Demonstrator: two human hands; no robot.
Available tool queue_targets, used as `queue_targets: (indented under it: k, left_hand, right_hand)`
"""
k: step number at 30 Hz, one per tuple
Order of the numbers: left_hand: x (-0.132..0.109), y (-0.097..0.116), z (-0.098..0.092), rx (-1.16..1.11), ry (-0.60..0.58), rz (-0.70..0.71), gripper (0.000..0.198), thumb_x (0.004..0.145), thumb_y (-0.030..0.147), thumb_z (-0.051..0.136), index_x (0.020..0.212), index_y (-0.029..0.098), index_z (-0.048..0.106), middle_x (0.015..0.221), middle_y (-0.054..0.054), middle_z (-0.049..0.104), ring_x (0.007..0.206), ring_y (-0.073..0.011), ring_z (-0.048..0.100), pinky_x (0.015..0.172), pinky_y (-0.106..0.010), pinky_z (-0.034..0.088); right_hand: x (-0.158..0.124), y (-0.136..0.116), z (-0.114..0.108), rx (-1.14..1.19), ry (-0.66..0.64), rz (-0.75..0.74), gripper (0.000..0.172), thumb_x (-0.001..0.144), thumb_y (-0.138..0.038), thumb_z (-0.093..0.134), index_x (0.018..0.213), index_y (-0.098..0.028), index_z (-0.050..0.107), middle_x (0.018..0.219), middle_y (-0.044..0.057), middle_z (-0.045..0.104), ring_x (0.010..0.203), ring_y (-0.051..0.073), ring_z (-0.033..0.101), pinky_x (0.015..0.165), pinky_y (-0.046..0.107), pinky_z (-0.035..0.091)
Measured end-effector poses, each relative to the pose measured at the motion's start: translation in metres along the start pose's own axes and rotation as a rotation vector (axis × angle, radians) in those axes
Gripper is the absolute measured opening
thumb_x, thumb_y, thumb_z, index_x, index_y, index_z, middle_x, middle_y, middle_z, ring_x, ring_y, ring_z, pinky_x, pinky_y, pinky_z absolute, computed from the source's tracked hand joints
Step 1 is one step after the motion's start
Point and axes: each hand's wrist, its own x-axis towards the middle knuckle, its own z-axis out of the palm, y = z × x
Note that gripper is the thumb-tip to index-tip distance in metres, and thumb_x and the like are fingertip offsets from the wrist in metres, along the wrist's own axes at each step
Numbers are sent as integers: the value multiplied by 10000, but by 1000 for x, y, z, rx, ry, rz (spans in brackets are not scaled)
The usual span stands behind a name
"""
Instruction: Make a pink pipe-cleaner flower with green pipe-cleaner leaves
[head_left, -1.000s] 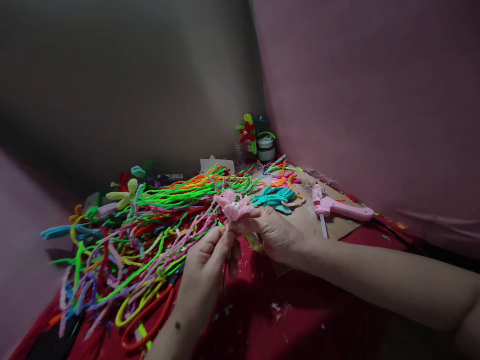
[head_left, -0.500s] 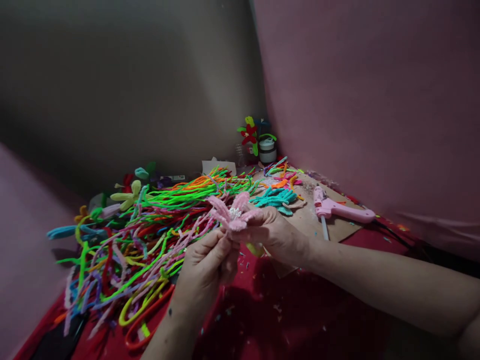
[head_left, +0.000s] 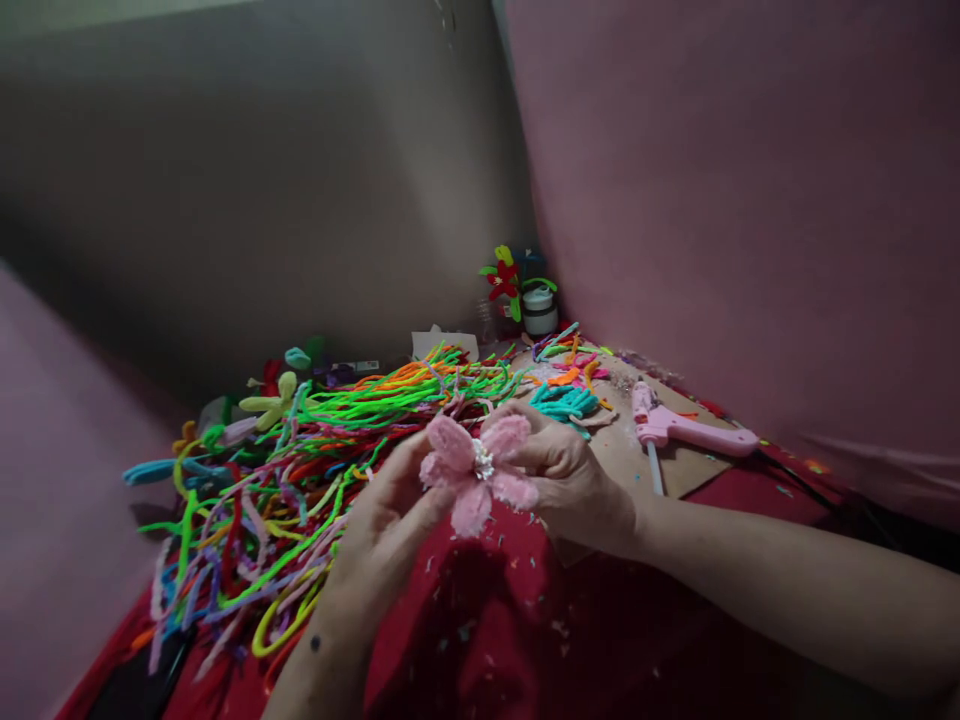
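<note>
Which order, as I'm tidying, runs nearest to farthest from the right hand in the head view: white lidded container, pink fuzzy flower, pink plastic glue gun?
1. Pink fuzzy flower, held, leftward.
2. Pink plastic glue gun, rightward.
3. White lidded container, back corner.

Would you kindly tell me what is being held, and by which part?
The pink flower, at its side petals, between left hand and right hand.

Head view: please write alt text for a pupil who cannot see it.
A person's left hand and right hand hold a pink flower with a white centre over a red cloth. Coloured pipe cleaners lie heaped at left; a pink glue gun rests on cardboard at right.
</note>
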Motion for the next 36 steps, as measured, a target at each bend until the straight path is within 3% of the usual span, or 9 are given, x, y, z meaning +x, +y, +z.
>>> queue_targets:
  k: [3,5,7,9,17,24,29,34,36]
  left_hand:
    - [-9,10,0,80,257,196,383,772,261,607,1150,247,549,1134,-39,595,1073,-219,537,909,-337,437]
    - [-17,16,2,185,354,358,379,775,203,598,1146,268,555,1127,-22,581,1063,-204,533,931,-341,427]
    - [-24,22,5,310,349,525,379,758,139,603,1113,270,577,1081,-21,577,1033,-201,530,915,-349,438]
    - [-27,27,7,468,271,619,382,731,108,626,1079,263,594,1060,-34,560,1021,-212,520,882,-364,457]
    - [-19,34,-2,951,101,576,313,771,205,605,1075,273,571,1259,-65,446,1133,-263,422,893,-448,437]
    - [-16,37,-8,867,-97,446,175,804,195,548,968,256,556,1260,-64,443,1176,-243,408,868,-400,473]
    - [-18,34,-1,746,-60,456,106,816,140,526,870,228,550,1233,-61,473,1144,-215,442,859,-379,475]
    - [-18,29,3,845,81,627,145,789,85,565,841,220,569,1205,-37,513,1114,-205,435,909,-395,416]
    - [-19,29,2,828,69,642,153,783,76,567,829,222,574,1203,-30,520,1119,-207,435,921,-394,400]
  right_hand:
    - [-2,-2,1,-79,18,-77,127,793,-244,607,700,-187,672,817,31,524,802,130,514,721,285,442]
    - [-2,-4,1,-177,9,-150,123,802,-204,591,702,-176,655,815,33,550,783,126,519,727,290,436]
    - [-2,-5,0,-318,-30,-220,128,818,-185,563,722,-171,647,811,40,590,767,131,517,744,311,420]
    - [-1,-6,-2,-429,-69,-269,136,835,-186,531,764,-169,646,805,47,624,754,138,515,750,328,401]
    - [1,-5,-5,-511,-136,-360,135,861,-185,502,865,-175,637,840,46,685,754,129,546,754,319,398]
    - [0,-3,-4,-555,-181,-375,118,849,-180,522,863,-175,639,839,49,686,727,136,519,723,322,401]
    - [-1,-3,-2,-560,-198,-326,140,837,-132,505,811,-160,639,796,50,677,720,140,504,720,330,390]
    - [-1,-4,-2,-504,-206,-274,149,849,-173,495,798,-164,634,758,50,654,740,147,506,731,337,391]
    - [-2,-5,-1,-476,-202,-241,154,845,-175,503,765,-159,634,729,43,639,721,141,496,729,332,392]
